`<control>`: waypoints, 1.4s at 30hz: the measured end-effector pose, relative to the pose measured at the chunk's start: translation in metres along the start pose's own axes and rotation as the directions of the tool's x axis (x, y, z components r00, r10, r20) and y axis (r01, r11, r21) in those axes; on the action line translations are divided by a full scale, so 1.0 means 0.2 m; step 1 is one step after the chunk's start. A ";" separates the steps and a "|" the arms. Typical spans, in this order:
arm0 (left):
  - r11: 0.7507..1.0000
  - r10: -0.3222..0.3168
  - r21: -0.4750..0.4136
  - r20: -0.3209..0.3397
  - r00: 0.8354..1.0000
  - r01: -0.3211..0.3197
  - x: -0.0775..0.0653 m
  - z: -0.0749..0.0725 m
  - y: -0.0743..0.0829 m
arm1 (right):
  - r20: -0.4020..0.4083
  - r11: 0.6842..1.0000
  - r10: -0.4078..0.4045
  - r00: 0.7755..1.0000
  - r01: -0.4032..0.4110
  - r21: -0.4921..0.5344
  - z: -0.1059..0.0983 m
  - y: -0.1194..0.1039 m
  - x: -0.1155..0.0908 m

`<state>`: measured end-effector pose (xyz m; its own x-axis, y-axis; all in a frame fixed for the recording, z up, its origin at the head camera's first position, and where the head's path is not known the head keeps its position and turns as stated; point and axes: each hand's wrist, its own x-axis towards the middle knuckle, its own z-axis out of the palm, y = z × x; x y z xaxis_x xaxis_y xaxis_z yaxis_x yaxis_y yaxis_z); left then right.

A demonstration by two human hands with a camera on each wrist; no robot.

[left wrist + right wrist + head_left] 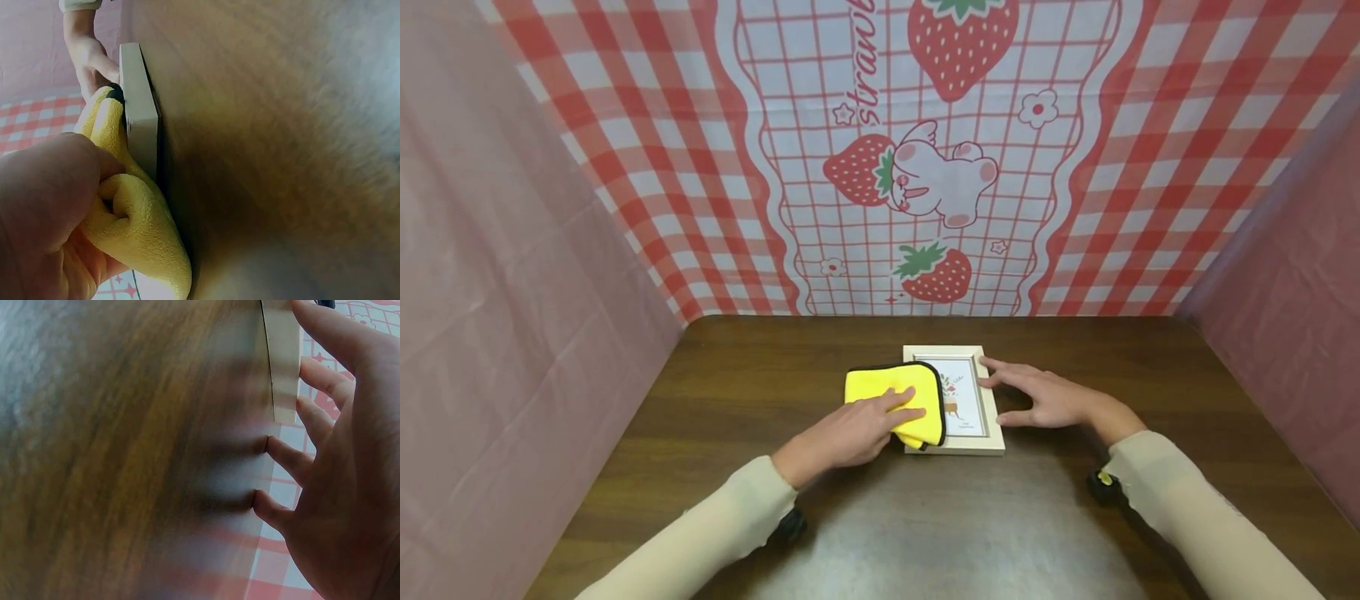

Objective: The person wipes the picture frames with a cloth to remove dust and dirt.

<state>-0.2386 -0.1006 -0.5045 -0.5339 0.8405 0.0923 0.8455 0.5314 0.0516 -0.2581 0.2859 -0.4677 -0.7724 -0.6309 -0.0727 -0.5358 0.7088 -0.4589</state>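
A cream picture frame [992, 437] lies flat on the wooden table, its print showing a small plant drawing. A yellow cloth [865, 383] with black edging covers the frame's left part and hangs over its left side. My left hand [859, 429] lies on the cloth with fingertips pressed on top. In the left wrist view, the thumb side of that hand [50, 194] grips a bunched fold of the cloth [140, 219]. My right hand [1048, 398] rests with spread fingers along the frame's right edge. In the right wrist view, two fingertips touch the table beside the frame [284, 362].
The brown wooden table [737, 367] reaches back to a red and white checked cloth [685, 167] with strawberries printed on it. Pinkish fabric walls [512, 292] stand at both sides. A dark wrist device [1103, 486] sits under the right sleeve.
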 end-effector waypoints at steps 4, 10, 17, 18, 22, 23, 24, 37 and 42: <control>0.999 -0.042 -0.026 0.032 0.999 0.043 0.04 -0.01 -0.02 | 0.001 1.000 -0.002 1.000 0.002 -0.006 0.00 0.00 0.00; 0.996 -0.084 -0.037 0.079 0.993 0.087 0.07 -0.18 0.02 | 0.009 1.000 -0.005 1.000 0.005 -0.007 -0.01 -0.01 0.01; 0.987 -0.144 -0.058 0.122 0.982 0.152 0.15 -0.25 -0.02 | 0.014 1.000 -0.019 1.000 0.020 -0.002 -0.01 0.00 0.01; 0.988 -0.139 -0.059 0.106 0.985 0.146 0.17 -0.19 -0.07 | 0.016 1.000 -0.018 1.000 0.018 0.000 -0.01 0.00 0.01; 0.983 -0.145 -0.098 0.080 0.986 0.153 0.25 0.00 -0.23 | 0.009 1.000 -0.018 1.000 0.018 0.005 0.00 0.01 0.01; 0.983 -0.146 -0.105 0.066 0.987 0.152 0.26 0.05 -0.28 | 0.005 1.000 -0.022 1.000 0.022 0.002 0.00 0.01 0.01; 0.983 -0.151 -0.097 0.058 0.987 0.156 0.28 0.09 -0.31 | 0.002 1.000 -0.023 1.000 0.023 0.001 0.00 0.01 0.01; 0.976 -0.197 -0.095 0.022 0.980 0.198 0.30 0.02 -0.27 | 0.004 1.000 -0.017 1.000 0.017 0.005 -0.01 0.01 0.01; 0.967 -0.249 -0.070 -0.037 0.968 0.246 0.27 -0.25 -0.09 | -0.002 1.000 -0.021 1.000 0.021 0.000 0.00 0.00 0.01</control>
<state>-0.2821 -0.0708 -0.4508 -0.7271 0.6772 0.1133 0.6864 0.7131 0.1427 -0.2597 0.2857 -0.4675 -0.7617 -0.6450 -0.0617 -0.5516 0.6956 -0.4603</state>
